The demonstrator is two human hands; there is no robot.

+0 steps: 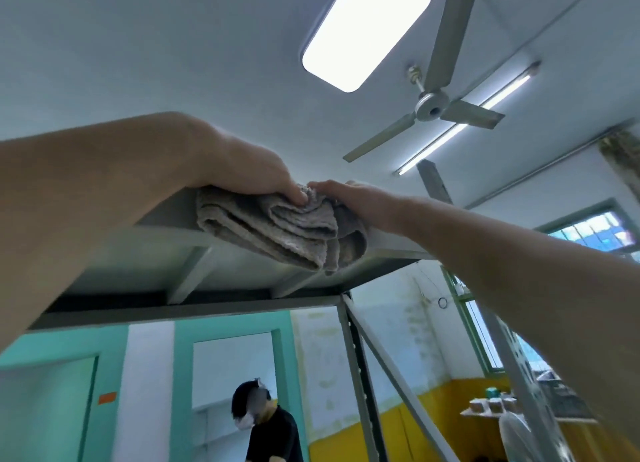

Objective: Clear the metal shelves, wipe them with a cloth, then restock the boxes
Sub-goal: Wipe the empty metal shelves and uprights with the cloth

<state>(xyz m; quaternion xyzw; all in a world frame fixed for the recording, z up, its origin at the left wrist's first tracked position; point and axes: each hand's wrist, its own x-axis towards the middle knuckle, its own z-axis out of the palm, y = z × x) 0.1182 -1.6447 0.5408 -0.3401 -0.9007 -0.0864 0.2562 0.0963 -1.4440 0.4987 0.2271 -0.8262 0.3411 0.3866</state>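
Overhead, a ceiling fan point(431, 106) with grey blades hangs beside a long lit ceiling panel point(367, 31), and a tube light point(467, 122) runs behind the fan. Below the top shelf point(166, 264), a second person in a black shirt point(273, 430) stands in front of a teal doorway. A perforated upright post point(360, 375) and a slanted brace drop from the shelf's corner, cutting across the view of the yellow-and-white wall. Far off to the right, small boxes point(491, 406) sit on a ledge near a barred window point(595, 233).

The shelf is grey metal, seen from underneath, with ribs crossing its underside. A grey cloth point(277, 229), thick and folded into several layers, lies draped over the shelf's front lip, its folds hanging down below the edge. The left grip point(249, 170) curls its fingers down onto the cloth's top and pinches the folds. The right grip point(349, 201) lies over the cloth's right end, just beside the left, one finger stretched toward it; its other fingers are hidden, so whether it clasps the cloth cannot be told.
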